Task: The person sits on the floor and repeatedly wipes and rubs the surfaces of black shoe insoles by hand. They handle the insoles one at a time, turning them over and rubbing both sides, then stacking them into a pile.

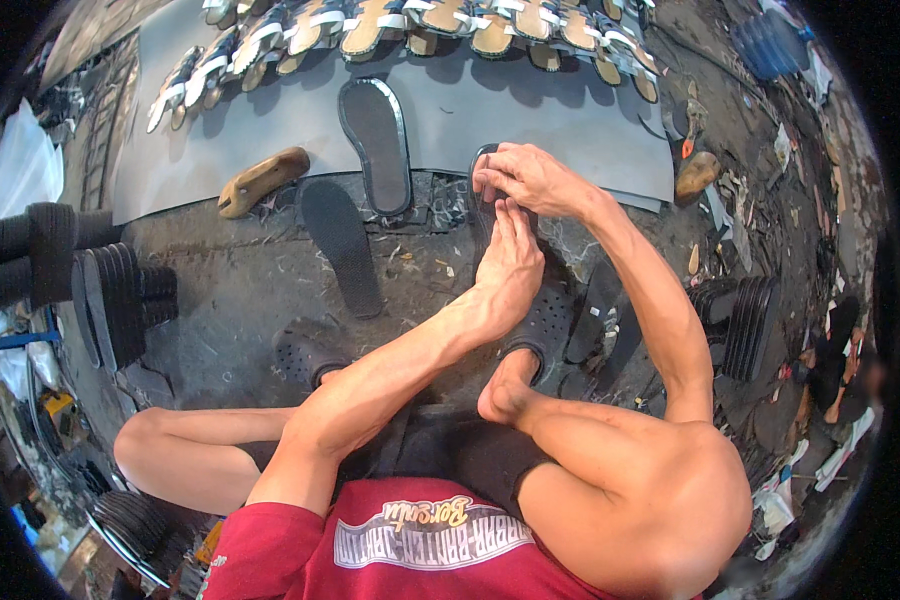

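A dark shoe sole stands in front of me, right of centre, partly hidden by both hands. My right hand is curled over its far end, the fingers bent around the edge. My left hand lies along the sole just nearer to me, its fingers stretched out flat and almost touching the right hand. Left of them, a dark sole with a shiny pale rim lies partly on a grey sheet. A black textured sole rests on the ground beside it.
Several strapped sandals line the far side of the grey sheet. A wooden shoe last lies at its near edge, another last at right. Stacked black soles stand left and right. Scraps litter the ground.
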Tool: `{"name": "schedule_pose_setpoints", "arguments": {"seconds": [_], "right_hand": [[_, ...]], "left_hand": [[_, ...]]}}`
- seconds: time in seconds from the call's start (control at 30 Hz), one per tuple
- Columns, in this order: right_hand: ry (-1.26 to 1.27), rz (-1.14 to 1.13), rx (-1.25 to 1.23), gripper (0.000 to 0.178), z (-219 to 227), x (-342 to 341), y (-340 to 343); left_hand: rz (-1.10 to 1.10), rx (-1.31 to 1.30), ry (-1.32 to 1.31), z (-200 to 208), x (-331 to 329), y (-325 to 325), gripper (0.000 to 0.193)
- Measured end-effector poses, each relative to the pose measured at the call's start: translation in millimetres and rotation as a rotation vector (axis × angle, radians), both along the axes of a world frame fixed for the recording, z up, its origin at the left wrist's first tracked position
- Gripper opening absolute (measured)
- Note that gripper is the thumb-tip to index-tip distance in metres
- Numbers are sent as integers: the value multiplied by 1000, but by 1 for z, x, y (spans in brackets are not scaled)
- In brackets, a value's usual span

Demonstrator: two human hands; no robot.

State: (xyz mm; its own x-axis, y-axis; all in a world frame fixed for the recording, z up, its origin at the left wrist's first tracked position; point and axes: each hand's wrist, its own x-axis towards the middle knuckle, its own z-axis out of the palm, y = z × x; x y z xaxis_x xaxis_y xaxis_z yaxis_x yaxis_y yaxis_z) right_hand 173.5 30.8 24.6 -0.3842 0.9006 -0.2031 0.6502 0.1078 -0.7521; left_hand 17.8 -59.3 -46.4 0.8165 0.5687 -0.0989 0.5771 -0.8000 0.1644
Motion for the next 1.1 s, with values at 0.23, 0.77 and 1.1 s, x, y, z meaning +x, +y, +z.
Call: {"name": "schedule_pose_setpoints", "arguments": {"seconds": [0.23, 0.77, 1.1], "right_hand": [[-232, -2, 350, 31, -13, 2, 19], [-242, -500, 506, 35, -38, 4, 0], [-408, -617, 574, 18, -32, -6, -117]], "left_hand": [[-54, -124, 62, 20, -3, 12, 69], [-17, -93, -49, 19, -16, 18, 73], [-30, -261, -235, 41, -44, 40, 84]]}}
